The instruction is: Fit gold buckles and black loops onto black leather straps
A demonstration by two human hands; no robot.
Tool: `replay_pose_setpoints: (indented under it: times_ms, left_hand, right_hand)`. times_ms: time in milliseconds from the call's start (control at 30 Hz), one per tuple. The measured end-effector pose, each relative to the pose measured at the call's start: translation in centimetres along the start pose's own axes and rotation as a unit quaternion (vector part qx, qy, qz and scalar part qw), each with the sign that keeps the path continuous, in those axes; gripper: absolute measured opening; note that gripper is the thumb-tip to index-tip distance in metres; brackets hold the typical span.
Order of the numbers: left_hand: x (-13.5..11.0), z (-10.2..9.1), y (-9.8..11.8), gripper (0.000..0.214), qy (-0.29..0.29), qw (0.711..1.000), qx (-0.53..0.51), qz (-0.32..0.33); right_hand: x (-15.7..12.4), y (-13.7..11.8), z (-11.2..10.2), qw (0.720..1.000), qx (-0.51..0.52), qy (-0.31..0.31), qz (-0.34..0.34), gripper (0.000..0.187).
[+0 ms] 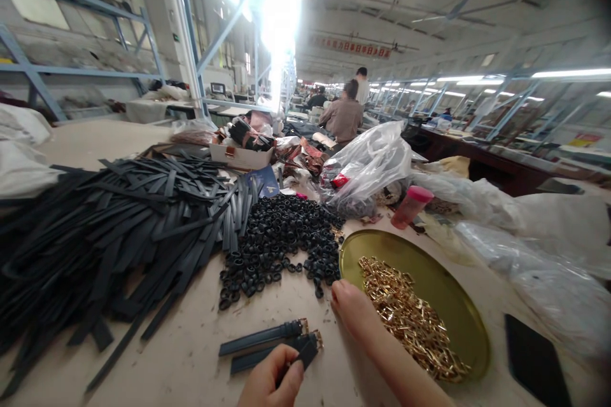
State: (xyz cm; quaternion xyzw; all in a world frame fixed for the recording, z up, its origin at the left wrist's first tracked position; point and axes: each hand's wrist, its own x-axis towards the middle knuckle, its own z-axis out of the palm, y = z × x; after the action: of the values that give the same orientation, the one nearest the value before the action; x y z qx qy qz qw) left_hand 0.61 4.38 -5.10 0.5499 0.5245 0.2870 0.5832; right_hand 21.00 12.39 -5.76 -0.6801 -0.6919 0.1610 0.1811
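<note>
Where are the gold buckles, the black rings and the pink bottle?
gold buckles [410, 323], head view, middle of the pile
black rings [281, 241], head view, centre of the heap
pink bottle [407, 210], head view, its side

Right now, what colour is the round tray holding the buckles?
Brassy gold tray, seen in the head view.

A glaring white strip of ceiling light is blazing down the upper middle of the frame, washing out the pale ribbed ceiling. A red banner is hanging across the hall beneath it. Blue steel racking is running along the grey wall in the upper left. Long fluorescent tubes are glowing in the upper right over a dark wooden workbench. In the centre distance a seated person in a brownish jacket is facing away. The pale beige tabletop is stretching off at left.
</note>
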Motion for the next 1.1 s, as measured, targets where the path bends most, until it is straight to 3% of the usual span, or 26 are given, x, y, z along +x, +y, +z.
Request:
replay_pose_setpoints:
  times_ms: [200, 267, 300, 367, 433, 467, 533, 633, 700, 833, 967, 1100]
  left_hand:
    - [-1.0, -0.3, 1.5, 0.022, 0.033, 0.999, 0.029, 0.019]
    - [-1.2, -0.5, 2.1, 0.021, 0.053, 0.997, 0.045, 0.034]
    - [-1.4, -0.6, 2.4, 0.021, 0.063, 0.995, 0.055, 0.045]
    - [-1.6, -0.6, 2.9, 0.021, 0.079, 0.992, 0.077, 0.067]
    - [-2.0, -0.5, 3.2, 0.022, 0.085, 0.989, 0.097, 0.077]
    - [-2.2, -0.5, 3.2, 0.022, 0.083, 0.988, 0.105, 0.078]
    - [-2.5, -0.4, 3.2, 0.023, 0.067, 0.988, 0.116, 0.076]
    - [-2.7, -0.3, 3.0, 0.023, 0.037, 0.991, 0.115, 0.061]
    - [-2.5, -0.2, 2.9, 0.022, 0.03, 0.994, 0.096, 0.048]
    - [-2.0, 0.2, 2.8, 0.023, 0.03, 0.998, 0.045, 0.043]
    - [-2.1, 0.2, 2.8, 0.016, -0.004, 0.998, 0.014, 0.057]
    - [-2.3, 0.1, 2.8, 0.019, 0.003, 0.999, -0.003, 0.053]
  right_hand:
    - [-3.4, -1.8, 0.6, 0.983, 0.18, -0.017, 0.002, 0.006]
    - [-5.3, -3.3, 0.9, 0.958, 0.282, -0.052, 0.014, 0.012]
    - [-6.2, -4.2, 1.0, 0.929, 0.363, -0.071, 0.033, 0.017]
    - [-7.8, -5.7, 1.1, 0.809, 0.568, -0.106, 0.111, 0.021]
    - [-8.7, -6.7, 1.2, 0.69, 0.693, -0.117, 0.175, 0.028]
    - [-9.0, -6.9, 1.2, 0.669, 0.711, -0.113, 0.186, 0.03]
    - [-9.1, -6.9, 1.3, 0.686, 0.7, -0.093, 0.176, 0.031]
    - [-9.0, -6.4, 1.7, 0.757, 0.64, -0.037, 0.128, 0.031]
    - [-9.0, -6.1, 2.0, 0.786, 0.609, -0.024, 0.107, 0.033]
    - [-9.2, -5.9, 2.7, 0.788, 0.601, -0.063, 0.117, 0.034]
    - [-9.7, -5.7, 3.6, 0.777, 0.606, -0.029, 0.169, 0.033]
    - [-10.5, -6.3, 3.8, 0.774, 0.614, -0.04, 0.15, 0.033]
